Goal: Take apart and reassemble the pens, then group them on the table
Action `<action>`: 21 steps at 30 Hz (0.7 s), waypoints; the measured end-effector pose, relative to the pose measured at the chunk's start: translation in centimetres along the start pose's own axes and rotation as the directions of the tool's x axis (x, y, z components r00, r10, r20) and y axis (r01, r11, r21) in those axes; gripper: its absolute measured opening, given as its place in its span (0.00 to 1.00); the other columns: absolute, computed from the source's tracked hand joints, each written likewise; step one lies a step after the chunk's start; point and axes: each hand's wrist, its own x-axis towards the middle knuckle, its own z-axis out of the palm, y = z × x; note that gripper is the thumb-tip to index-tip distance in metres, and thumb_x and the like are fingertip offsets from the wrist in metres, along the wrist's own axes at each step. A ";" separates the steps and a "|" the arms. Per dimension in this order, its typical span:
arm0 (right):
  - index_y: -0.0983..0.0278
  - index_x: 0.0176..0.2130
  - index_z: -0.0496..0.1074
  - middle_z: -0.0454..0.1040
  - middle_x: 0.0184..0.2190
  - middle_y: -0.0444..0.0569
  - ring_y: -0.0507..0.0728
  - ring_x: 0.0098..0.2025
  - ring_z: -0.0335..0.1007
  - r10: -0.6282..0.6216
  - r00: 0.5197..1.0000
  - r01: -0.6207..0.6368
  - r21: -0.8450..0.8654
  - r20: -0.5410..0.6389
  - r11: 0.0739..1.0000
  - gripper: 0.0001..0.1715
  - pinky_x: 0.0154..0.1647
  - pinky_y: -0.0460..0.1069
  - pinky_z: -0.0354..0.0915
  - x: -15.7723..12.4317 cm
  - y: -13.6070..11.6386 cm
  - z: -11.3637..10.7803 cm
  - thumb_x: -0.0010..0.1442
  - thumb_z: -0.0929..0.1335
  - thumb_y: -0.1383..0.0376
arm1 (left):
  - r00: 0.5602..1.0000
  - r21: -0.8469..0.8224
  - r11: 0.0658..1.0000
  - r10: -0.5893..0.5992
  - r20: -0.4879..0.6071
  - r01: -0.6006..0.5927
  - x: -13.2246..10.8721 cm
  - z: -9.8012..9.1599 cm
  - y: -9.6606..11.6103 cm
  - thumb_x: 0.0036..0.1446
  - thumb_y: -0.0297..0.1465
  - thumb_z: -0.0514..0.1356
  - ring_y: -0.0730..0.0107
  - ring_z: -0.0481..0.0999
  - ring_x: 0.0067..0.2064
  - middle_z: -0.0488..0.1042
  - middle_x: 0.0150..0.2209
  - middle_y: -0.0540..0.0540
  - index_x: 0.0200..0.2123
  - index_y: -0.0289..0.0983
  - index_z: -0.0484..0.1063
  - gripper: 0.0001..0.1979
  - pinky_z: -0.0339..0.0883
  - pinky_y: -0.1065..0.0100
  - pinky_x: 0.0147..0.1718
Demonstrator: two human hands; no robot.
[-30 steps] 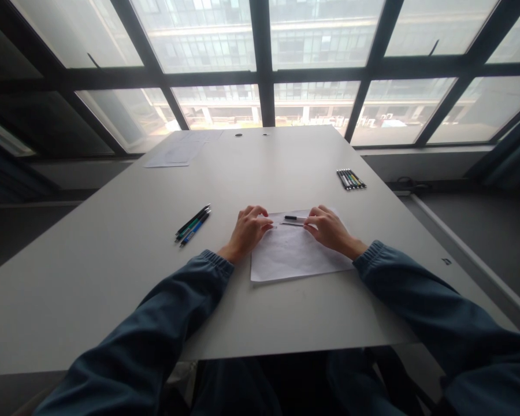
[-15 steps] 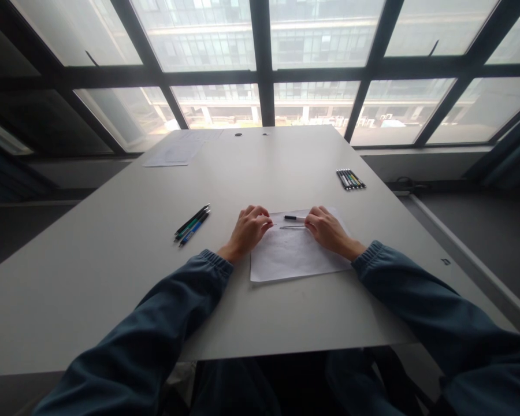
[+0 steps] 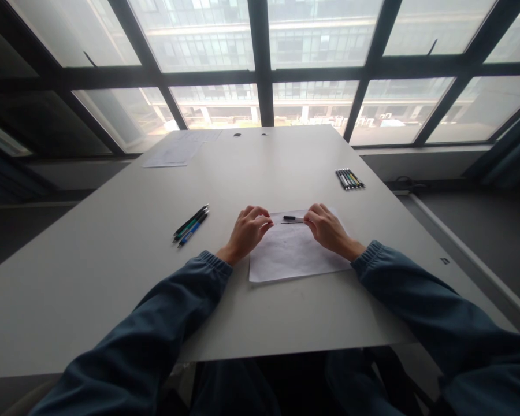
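My left hand [image 3: 251, 228] is closed in a pinch, thumb against fingertips, on something too small to make out. Opposite it, my right hand [image 3: 325, 227] pinches a thin pen refill [image 3: 292, 223], whose tip points left and reaches close to the left fingertips. Whether the tip touches what the left hand pinches is too small to tell. Just beyond the refill lies a pen barrel [image 3: 291, 218] with a black grip, its right end hidden by my right hand. Under both hands is a sheet of white paper [image 3: 294, 257].
Several pens [image 3: 191, 225] lie to the left on the white table [image 3: 260, 173]. A neat row of pens [image 3: 350, 179] sits near the right edge. More paper sheets [image 3: 169, 153] rest at the far left, in front of the windows.
The refill's tip has moved left and slightly away from me, lining up with the left fingertips. The gap between it and the left hand has narrowed.
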 end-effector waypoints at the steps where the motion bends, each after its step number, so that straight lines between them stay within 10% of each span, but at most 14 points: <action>1: 0.63 0.37 0.72 0.70 0.40 0.54 0.61 0.44 0.63 0.000 1.000 0.000 0.002 0.000 1.000 0.10 0.45 0.54 0.65 0.0 0.0 0.0 0.69 0.62 0.69 | 1.000 -0.002 1.000 -0.001 0.005 0.001 0.0 0.0 0.0 0.65 0.35 0.61 0.58 0.71 0.49 0.77 0.45 0.44 0.37 0.41 0.80 0.08 0.67 0.54 0.51; 21: 0.62 0.43 0.74 0.76 0.38 0.52 0.59 0.41 0.67 -0.129 0.990 0.124 0.079 0.059 0.989 0.08 0.44 0.53 0.62 0.1 -0.8 -0.3 0.70 0.64 0.66 | 0.994 -0.038 0.994 0.100 0.035 -0.098 0.2 -0.7 1.3 0.67 0.34 0.58 0.59 0.70 0.51 0.77 0.46 0.45 0.37 0.41 0.78 0.09 0.65 0.56 0.52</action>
